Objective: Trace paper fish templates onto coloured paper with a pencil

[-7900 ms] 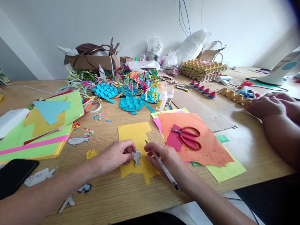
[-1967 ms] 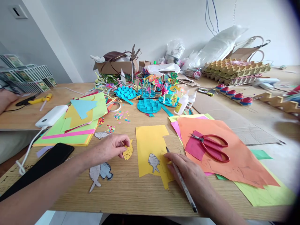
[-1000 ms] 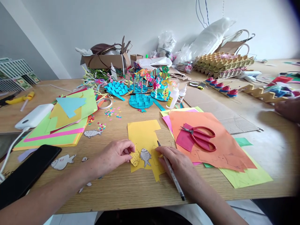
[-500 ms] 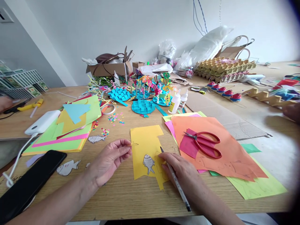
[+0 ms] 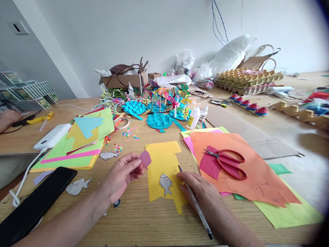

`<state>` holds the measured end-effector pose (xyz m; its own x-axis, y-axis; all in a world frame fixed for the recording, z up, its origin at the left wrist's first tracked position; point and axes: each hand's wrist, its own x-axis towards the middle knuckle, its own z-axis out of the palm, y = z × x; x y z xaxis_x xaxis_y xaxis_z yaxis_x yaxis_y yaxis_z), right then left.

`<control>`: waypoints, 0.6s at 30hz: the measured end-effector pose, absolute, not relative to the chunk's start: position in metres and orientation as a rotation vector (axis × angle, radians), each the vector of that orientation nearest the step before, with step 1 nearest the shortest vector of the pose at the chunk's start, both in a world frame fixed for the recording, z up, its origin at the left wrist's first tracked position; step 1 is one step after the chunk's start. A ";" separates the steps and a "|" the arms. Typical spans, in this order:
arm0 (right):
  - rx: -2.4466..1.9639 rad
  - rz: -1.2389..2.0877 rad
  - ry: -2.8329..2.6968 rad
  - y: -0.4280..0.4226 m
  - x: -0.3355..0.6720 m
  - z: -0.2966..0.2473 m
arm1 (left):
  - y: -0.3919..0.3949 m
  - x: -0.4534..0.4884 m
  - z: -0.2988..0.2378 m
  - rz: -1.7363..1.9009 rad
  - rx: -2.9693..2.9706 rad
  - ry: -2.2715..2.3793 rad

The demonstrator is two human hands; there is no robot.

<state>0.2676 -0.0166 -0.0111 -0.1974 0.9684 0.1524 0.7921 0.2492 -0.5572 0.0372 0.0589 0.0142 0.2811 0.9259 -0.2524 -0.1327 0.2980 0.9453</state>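
Note:
Between thumb and fingertips, my left hand [image 5: 128, 171] pinches a small purple paper piece [image 5: 145, 159] over the left edge of a yellow sheet [image 5: 161, 154]. My right hand [image 5: 197, 188] holds a pen [image 5: 196, 202], its tip over the sheet's right side, and the fingers rest near a pencil outline there. A grey striped paper fish [image 5: 165, 184] lies on the yellow sheet between my hands. Two more paper fish, one striped [image 5: 109, 155] and one white [image 5: 77, 186], lie on the table left of my left hand.
Red-handled scissors [image 5: 231, 164] lie on orange paper [image 5: 257, 171] at right. A black phone [image 5: 38, 206], a white power bank [image 5: 52, 136] and stacked coloured paper [image 5: 72, 154] are at left. Glue bottles [image 5: 194, 116] and blue woven discs [image 5: 159, 120] stand behind. Another person's hand [image 5: 9, 120] shows far left.
The purple piece in my left hand has turned from edge-on to face me. My right hand keeps the pen in nearly the same place. The view has shifted slightly.

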 end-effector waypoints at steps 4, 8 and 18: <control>-1.588 0.458 -2.070 -0.017 0.266 -0.011 | 0.054 0.037 0.012 0.829 1.499 0.998; -1.604 0.449 -2.083 -0.017 0.265 -0.012 | 0.049 0.036 0.008 0.749 1.929 0.912; -1.556 0.426 -2.051 -0.017 0.268 -0.013 | 0.048 0.035 0.003 0.625 2.169 0.885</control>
<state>0.2680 -0.0171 -0.0133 -0.2000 0.9554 0.2175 0.7896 0.2886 -0.5416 0.0346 0.0484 0.0034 0.6497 0.7422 0.1643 0.4035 -0.5199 0.7530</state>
